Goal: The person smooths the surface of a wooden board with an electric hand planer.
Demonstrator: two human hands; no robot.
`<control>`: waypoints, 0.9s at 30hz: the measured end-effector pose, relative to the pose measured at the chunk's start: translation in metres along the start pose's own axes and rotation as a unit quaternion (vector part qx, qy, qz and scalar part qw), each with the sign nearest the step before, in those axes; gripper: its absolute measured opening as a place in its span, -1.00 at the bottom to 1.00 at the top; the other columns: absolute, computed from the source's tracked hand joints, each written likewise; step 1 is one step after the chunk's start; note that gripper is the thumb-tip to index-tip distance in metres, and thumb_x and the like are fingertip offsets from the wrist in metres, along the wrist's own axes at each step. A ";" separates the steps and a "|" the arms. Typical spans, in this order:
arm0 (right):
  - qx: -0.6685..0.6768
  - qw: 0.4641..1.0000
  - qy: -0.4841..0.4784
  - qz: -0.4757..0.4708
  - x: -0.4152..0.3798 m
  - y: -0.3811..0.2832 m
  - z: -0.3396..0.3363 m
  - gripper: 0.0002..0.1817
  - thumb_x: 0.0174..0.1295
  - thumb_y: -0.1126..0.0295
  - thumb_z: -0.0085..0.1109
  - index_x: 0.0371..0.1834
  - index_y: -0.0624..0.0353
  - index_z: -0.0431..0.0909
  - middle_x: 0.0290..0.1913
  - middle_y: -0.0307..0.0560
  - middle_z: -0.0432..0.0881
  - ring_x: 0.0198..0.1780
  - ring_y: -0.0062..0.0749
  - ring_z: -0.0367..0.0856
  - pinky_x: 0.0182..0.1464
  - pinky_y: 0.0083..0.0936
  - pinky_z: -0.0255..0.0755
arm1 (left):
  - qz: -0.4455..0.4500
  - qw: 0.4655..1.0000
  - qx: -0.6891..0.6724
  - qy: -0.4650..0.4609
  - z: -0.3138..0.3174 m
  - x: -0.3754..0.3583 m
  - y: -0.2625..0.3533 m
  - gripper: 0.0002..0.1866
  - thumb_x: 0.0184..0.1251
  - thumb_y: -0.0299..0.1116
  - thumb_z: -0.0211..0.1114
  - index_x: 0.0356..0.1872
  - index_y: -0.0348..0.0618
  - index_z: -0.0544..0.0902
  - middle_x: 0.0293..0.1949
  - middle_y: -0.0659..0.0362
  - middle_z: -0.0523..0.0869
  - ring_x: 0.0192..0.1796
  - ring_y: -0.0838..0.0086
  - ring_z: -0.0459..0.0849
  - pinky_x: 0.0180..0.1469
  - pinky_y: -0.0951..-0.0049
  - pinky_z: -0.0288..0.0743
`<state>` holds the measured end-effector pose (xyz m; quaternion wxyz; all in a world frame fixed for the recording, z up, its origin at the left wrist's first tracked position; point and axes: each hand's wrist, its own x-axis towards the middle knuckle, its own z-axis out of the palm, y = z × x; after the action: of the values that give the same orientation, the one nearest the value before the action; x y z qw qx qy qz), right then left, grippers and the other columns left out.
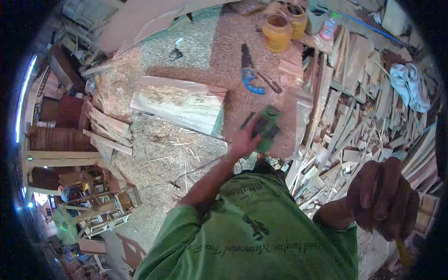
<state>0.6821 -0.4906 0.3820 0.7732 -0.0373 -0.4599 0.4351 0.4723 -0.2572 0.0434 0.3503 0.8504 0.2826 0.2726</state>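
My left hand (245,140) is closed on a green power tool (268,126), which looks like an electric planer, on the brown bench top (287,126). Near my face on the right, my right hand (385,196) is raised with its fingers curled in. A thin yellow stick (403,252) pokes out below that fist; I cannot tell what it is. Left of the planer lies a wide, pale wooden board (182,102) with rough brown streaks. Beyond the planer are a handsaw (252,81) with a blue handle and a slim dark tool (271,83).
Yellow tubs (276,35) and a green-capped bottle (329,28) stand at the back. Offcuts (345,135) pile up on the right, with a pale cloth (409,86) over them. Shavings (158,158) cover the floor, where a dark cord (198,167) runs. Wooden frames (105,210) sit lower left.
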 end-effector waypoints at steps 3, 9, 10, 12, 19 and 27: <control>-0.018 0.993 0.025 0.110 0.042 0.001 0.020 -0.80 0.34 0.35 0.36 -0.42 0.12 0.61 -0.43 -0.13 0.53 -0.29 -0.41 0.56 -0.50 -0.48 0.51 | -0.031 0.995 0.012 -0.090 0.029 -0.004 -0.006 -0.18 0.43 -0.10 0.31 0.65 0.06 0.18 0.05 -0.25 0.76 0.02 -0.21 0.77 0.09 -0.10 0.63; -0.036 0.997 0.058 0.021 0.056 0.033 0.012 -0.81 0.18 0.31 0.56 -0.33 0.08 0.69 -0.34 -0.03 0.56 -0.23 -0.27 0.58 -0.53 -0.36 0.54 | -0.068 0.989 0.027 -0.126 0.045 -0.021 -0.014 -0.09 0.43 -0.05 0.31 0.69 0.09 0.04 -0.16 -0.21 0.79 -0.15 -0.20 0.78 -0.10 -0.10 0.65; -0.041 0.996 0.074 -0.039 0.071 0.055 0.024 -0.80 0.17 0.31 0.58 -0.31 0.08 0.70 -0.34 -0.04 0.56 -0.23 -0.27 0.57 -0.47 -0.37 0.56 | -0.069 0.987 0.027 -0.141 0.039 -0.019 -0.007 -0.08 0.44 -0.03 0.31 0.69 0.07 0.03 -0.09 -0.23 0.77 -0.13 -0.21 0.77 -0.08 -0.11 0.65; -0.024 0.999 0.022 -0.015 0.092 0.065 0.018 -0.76 0.14 0.31 0.60 -0.23 0.09 0.72 -0.32 -0.05 0.58 -0.22 -0.29 0.57 -0.33 -0.41 0.58 | -0.065 0.984 0.028 -0.166 0.030 -0.012 0.002 -0.06 0.44 0.00 0.31 0.70 0.04 0.01 0.04 -0.26 0.74 -0.08 -0.23 0.76 -0.05 -0.13 0.64; -0.048 0.999 0.003 -0.006 0.133 0.131 0.021 -0.78 0.24 0.29 0.49 -0.14 0.14 0.72 -0.25 -0.08 0.63 -0.17 -0.34 0.60 -0.18 -0.41 0.56 | -0.043 0.996 -0.029 -0.075 -0.039 -0.008 -0.021 -0.19 0.40 0.03 0.40 0.56 -0.03 0.30 0.30 -0.25 0.57 0.10 -0.16 0.70 0.17 -0.03 0.56; -0.172 0.983 0.056 -0.016 0.165 0.178 0.031 -0.76 0.37 0.28 0.36 -0.04 0.20 0.71 -0.18 -0.12 0.70 -0.12 -0.40 0.64 -0.01 -0.41 0.55 | -0.565 0.730 -0.198 0.329 -0.145 -0.079 -0.207 -0.29 0.38 0.29 0.40 0.14 -0.12 0.40 0.00 0.08 0.55 -0.05 0.32 0.57 -0.08 0.18 0.57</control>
<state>0.5776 -0.2745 0.4304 0.7865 -0.1863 -0.4847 0.3344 0.2620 -0.1235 -0.0451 0.4850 0.3023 0.7485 0.3364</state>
